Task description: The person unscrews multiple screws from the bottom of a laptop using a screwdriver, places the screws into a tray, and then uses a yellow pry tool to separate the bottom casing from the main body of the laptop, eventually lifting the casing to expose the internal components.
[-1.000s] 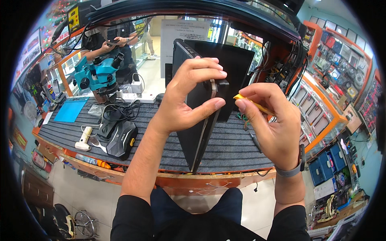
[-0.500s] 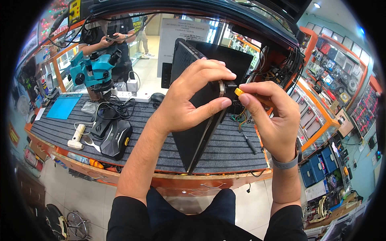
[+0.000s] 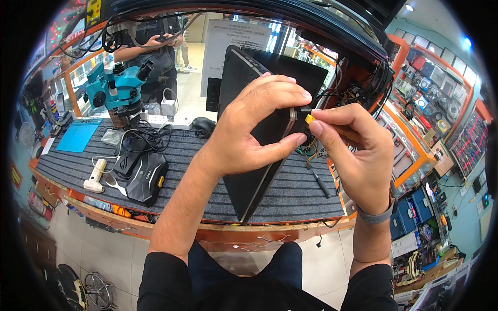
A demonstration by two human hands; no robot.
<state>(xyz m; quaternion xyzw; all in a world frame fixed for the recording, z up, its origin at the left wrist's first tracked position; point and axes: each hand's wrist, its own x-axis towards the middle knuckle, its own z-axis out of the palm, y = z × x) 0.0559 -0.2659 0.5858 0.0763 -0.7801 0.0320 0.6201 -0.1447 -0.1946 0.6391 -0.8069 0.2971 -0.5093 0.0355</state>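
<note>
A black laptop (image 3: 248,187) stands on its edge on the striped grey mat, partly unfolded, with its dark panel (image 3: 306,72) angled away behind. Across its upper right corner wraps my left hand (image 3: 254,122), its fingers over the top and thumb lower down by the edge. Between right thumb and forefinger, my right hand (image 3: 358,142) pinches a small yellow piece (image 3: 309,119) right beside that corner. A short black part (image 3: 305,111) shows between the two hands; what it belongs to cannot be made out.
On the mat (image 3: 197,192) lie a black angular case (image 3: 147,179), a cream handheld tool (image 3: 95,176), a black mouse (image 3: 202,126) and a dark screwdriver (image 3: 319,182). A teal microscope (image 3: 116,90) stands at the back left. Beyond the glass, a person (image 3: 155,52) stands.
My right hand has shifted slightly right, still pinching the yellow piece. My left hand keeps its hold on the laptop; the laptop's top has tipped a little. The whole view has moved slightly.
</note>
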